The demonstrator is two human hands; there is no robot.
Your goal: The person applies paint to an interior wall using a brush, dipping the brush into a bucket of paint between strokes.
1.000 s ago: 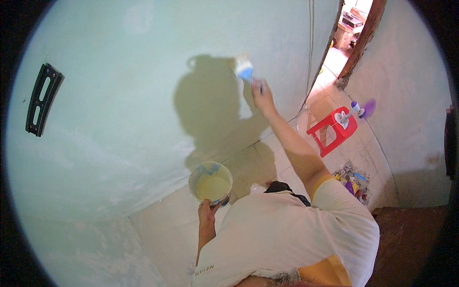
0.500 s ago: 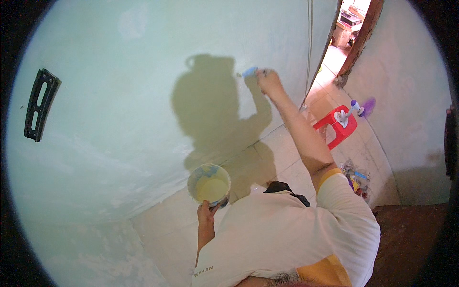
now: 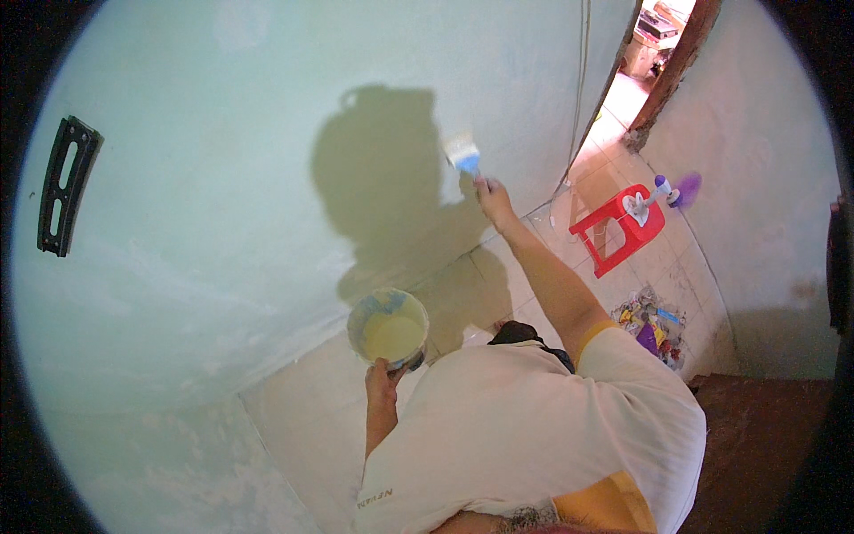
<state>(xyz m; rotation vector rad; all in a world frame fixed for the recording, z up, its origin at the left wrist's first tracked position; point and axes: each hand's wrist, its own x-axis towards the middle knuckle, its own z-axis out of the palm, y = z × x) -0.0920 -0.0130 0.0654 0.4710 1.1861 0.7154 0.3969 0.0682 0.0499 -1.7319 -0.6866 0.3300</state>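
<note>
My right hand [image 3: 492,198] is raised toward the pale green wall [image 3: 222,178] and grips a paintbrush [image 3: 463,154] with a blue handle, its bristles against the wall beside my shadow. My left hand [image 3: 382,383] holds a round paint bucket [image 3: 388,327] low in front of my chest. The bucket holds pale yellow-green paint. My white shirt fills the lower middle of the view.
A red plastic stool [image 3: 617,227] stands on the tiled floor to the right, with a small purple object [image 3: 685,189] beside it. A pile of colourful scraps [image 3: 651,320] lies by the right wall. A black bracket [image 3: 64,185] is fixed on the wall at left. A doorway [image 3: 654,53] opens at top right.
My right hand with the brush went up the wall and to the right, then came back down to the left. The bucket in my left hand stayed about where it was.
</note>
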